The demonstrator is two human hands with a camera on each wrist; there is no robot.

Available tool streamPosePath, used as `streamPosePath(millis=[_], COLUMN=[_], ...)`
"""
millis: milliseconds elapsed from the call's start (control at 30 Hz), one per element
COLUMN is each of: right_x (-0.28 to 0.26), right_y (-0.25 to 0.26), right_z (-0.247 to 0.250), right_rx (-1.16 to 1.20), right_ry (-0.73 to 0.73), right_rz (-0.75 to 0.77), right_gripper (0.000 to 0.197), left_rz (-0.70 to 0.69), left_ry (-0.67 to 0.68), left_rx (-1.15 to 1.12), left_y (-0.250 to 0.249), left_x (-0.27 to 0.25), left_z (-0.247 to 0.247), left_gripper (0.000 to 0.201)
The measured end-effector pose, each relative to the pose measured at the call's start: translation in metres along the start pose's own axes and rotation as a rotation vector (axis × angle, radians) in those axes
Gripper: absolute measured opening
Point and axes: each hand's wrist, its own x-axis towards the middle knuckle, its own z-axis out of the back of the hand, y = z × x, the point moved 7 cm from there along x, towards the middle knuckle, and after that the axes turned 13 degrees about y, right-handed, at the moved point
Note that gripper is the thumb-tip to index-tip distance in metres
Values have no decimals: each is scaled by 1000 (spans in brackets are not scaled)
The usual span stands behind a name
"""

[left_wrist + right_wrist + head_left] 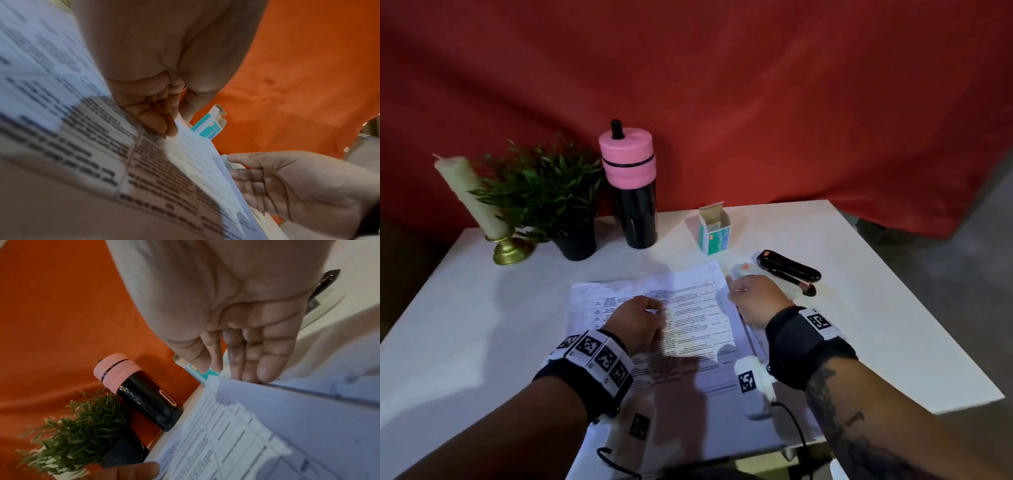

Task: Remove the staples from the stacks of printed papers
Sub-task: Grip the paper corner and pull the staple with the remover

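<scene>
Papers (698,308) lie in the middle of the table (876,325). Left hand (638,323) is curled, pinching the top sheet. Right hand (755,301) is relaxed, straight fingers touching the stack's right edge. No staple visible. Best to pin the stack firmly, then reach for the white tool (738,272) just beyond.

staged desk (465,308), red cloth backdrop (756,85), stapler (789,269), papers (688,308)

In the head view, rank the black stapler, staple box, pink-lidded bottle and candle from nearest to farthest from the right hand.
1. Black stapler, just beyond the right hand.
2. Staple box, behind, slightly left.
3. Pink-lidded bottle, back centre.
4. Candle, far back left.
</scene>
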Motion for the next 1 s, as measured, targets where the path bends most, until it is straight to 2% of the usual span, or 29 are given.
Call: streamPosePath(millis=[100,167,233,333,367,400,433,467,500,533,600,633,667,700,767,800,833,867,900,933,1000], right_x=[-5,-8,-9,-9,-8,-6,-5,-4,-4,-4,-8,-11,-13,-16,-20,-18,-17,-13,-11,-10,-6], right_y=[9,16,22,25,24,24,22,16,10,2,-5,-7,-10,-11,-13,-14,-12,-12,-11,-9,-6], right_z=[0,-3,-6,-5,-6,-8,-8,-7,-2,5,21,27,31,36,42,45,47,53,61,70,82], right_rx=[-119,-210,-273,-157,-90,-30,52,154,287,406,529,581,622,670,755,730,624,387,149,-53,-236], right_ry=[-91,-125,-163,-238,-228,-201,-168,-152,-138,-142,-102,-52,-17,4,18,24,15,-21,-87,-174,-268], right_rz=[-36,-58,-73,-64,-45,-26,-12,-5,7,26,81,108,131,157,177,170,145,96,47,6,-32], right_gripper=[25,25,25,37,32,15,12,17,11,7,13,16,19,20,22,20,17,19,24,25,21], left_rz=[8,16,-14,-103,-115,-118,-131,-161,-203,-256,-295,-283,-262,-246,-244,-213,-192,-191,-187,-175,-173], left_ry=[111,195,184,237,235,226,192,118,6,-147,-544,-701,-767,-758,-521,-370,-237,-169,-155,-177,-222], left_rx=[44,-13,-126,-204,-193,-164,-100,-3,110,218,408,422,360,253,-75,-222,-313,-363,-362,-343,-321], left_y=[-2,-1,1,-1,-1,-1,-3,-9,-15,-23,-37,-41,-38,-32,-19,-13,-9,-8,-8,-6,-2], left_x=[-4,-3,-5,-14,-16,-15,-13,-12,-12,-14,-26,-34,-34,-28,-7,3,10,10,9,9,7], left_z=[0,-3,-3,-5,-5,-3,1,8,18,30,60,74,86,96,104,99,92,85,82,81,80], left_gripper=[21,25,22,16,21,25,28,28,28,29,38,48,59,71,82,74,56,37,23,18,18])
